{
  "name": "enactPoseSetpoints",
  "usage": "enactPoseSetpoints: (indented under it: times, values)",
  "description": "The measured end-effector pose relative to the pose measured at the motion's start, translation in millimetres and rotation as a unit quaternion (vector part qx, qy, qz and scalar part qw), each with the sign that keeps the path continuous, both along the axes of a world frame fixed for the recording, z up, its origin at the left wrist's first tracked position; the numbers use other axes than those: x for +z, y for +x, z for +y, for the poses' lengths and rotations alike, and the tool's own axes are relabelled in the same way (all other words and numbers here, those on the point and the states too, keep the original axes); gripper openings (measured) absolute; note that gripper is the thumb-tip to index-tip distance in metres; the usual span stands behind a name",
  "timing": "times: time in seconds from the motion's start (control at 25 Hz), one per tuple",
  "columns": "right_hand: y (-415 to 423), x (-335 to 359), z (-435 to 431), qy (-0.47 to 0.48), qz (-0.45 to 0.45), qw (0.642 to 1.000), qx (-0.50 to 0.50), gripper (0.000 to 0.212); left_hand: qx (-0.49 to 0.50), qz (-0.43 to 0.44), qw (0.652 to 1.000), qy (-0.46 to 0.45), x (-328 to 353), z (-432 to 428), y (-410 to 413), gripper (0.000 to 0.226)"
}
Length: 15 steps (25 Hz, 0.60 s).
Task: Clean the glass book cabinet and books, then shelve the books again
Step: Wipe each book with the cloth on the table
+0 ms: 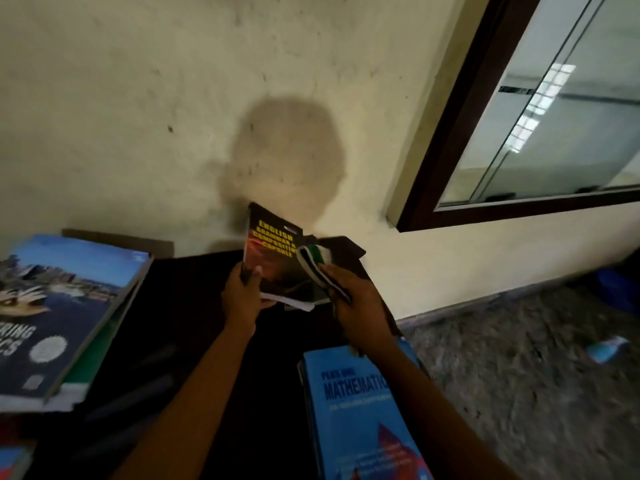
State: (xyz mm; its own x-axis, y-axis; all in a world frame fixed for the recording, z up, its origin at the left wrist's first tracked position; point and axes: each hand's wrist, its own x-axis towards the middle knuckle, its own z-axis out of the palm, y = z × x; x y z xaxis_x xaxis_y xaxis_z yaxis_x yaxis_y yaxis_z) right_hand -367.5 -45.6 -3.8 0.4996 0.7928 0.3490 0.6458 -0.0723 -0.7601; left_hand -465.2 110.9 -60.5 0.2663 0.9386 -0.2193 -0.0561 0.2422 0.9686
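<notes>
A dark book (273, 258) with yellow title lettering stands tilted above the dark table (194, 306). My left hand (242, 296) grips its lower left corner, thumb on the cover. My right hand (356, 306) holds a folded green and white cloth (317, 268) against the book's right edge. The glass book cabinet (540, 133), set in a dark brown frame, is in the wall at the upper right; its sliding panes show bare shelves.
A stack topped by a large blue book (59, 313) lies on the table's left. A blue mathematics book (356, 410) tops a pile at the front right. A cream wall is behind. Speckled floor with a small blue item (607, 348) is on the right.
</notes>
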Motion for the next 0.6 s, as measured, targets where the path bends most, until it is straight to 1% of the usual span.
enactPoseSetpoints:
  times: [0.12, 0.24, 0.32, 0.44, 0.52, 0.6]
  values:
    - [-23.4, 9.2, 3.4, 0.057, -0.005, 0.996, 0.071, 0.043, 0.024, -0.038, 0.999, 0.014, 32.3, -27.5, -58.2, 0.028]
    - [-55.7, 15.1, -1.4, 0.091, -0.010, 0.986, 0.138, 0.046, 0.043, -0.042, 0.998, -0.017, 41.9, -81.3, -126.5, 0.011]
    - [-77.4, 10.2, -5.1, 0.091, -0.016, 0.977, 0.192, 0.044, 0.058, -0.032, 0.997, -0.043, 34.2, -119.3, -164.0, 0.012]
    - [-105.0, -7.5, -6.0, 0.074, -0.007, 0.969, 0.237, 0.043, 0.078, 0.008, 0.992, -0.096, -1.8, -149.8, -204.0, 0.011]
    - [-127.0, -27.6, -4.8, 0.043, 0.001, 0.964, 0.263, 0.046, 0.107, 0.027, 0.983, -0.150, -30.1, -165.5, -235.7, 0.016]
    - [-134.8, -50.2, 1.5, -0.009, -0.019, 0.963, 0.270, 0.046, 0.113, 0.020, 0.973, -0.203, -55.6, -174.1, -250.0, 0.023]
